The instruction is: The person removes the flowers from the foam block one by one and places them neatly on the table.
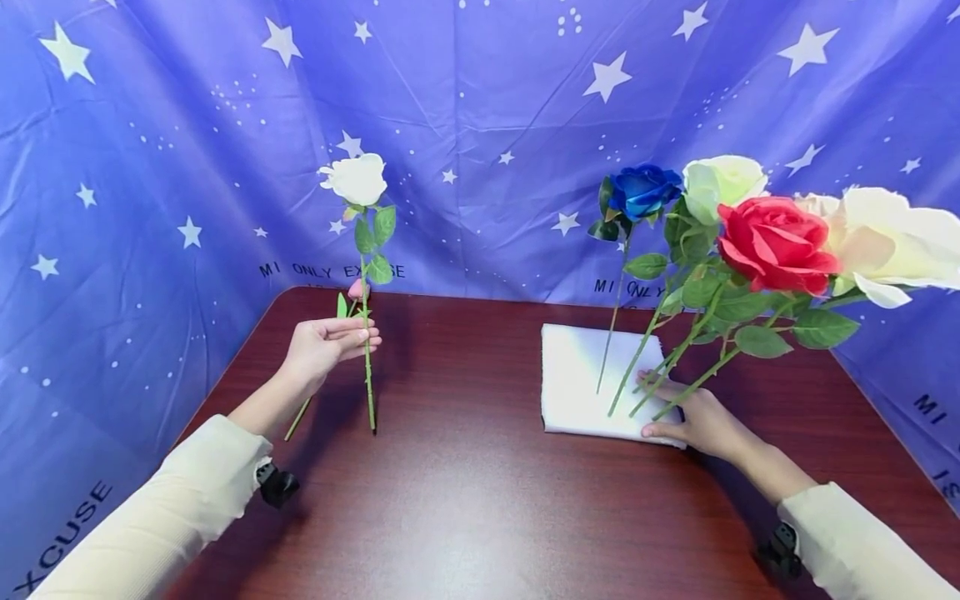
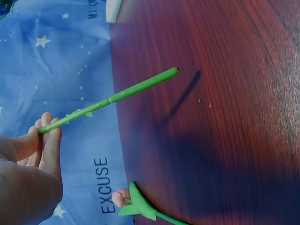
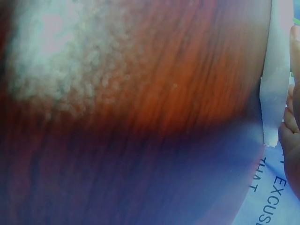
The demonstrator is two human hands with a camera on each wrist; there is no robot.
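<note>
Left hand (image 1: 324,346) pinches the green stem of a white rose (image 1: 358,181) between thumb and fingers, while the right hand (image 1: 703,418) rests with thumb and fingers spread on the right side of a flat white block (image 1: 576,377). Both work over a dark reddish-brown worktop (image 1: 450,467) with visible grain, rounded far corners and a bright patch of glare toward the front. Blue-violet cloth (image 1: 465,100) printed with white stars and black lettering hangs behind it and along the sides. The white rose stands nearly upright, its bloom and leaves above the left hand and the bare stem end below, clear of the wood. Just beyond that hand a pink tulip (image 1: 357,289) lies on the worktop. Well apart to the right, a blue rose (image 1: 645,192), a pale greenish rose (image 1: 722,187), a red rose (image 1: 777,244) and a large cream flower (image 1: 892,237) rise from the block, leaning rightward beside and over the right hand.
</note>
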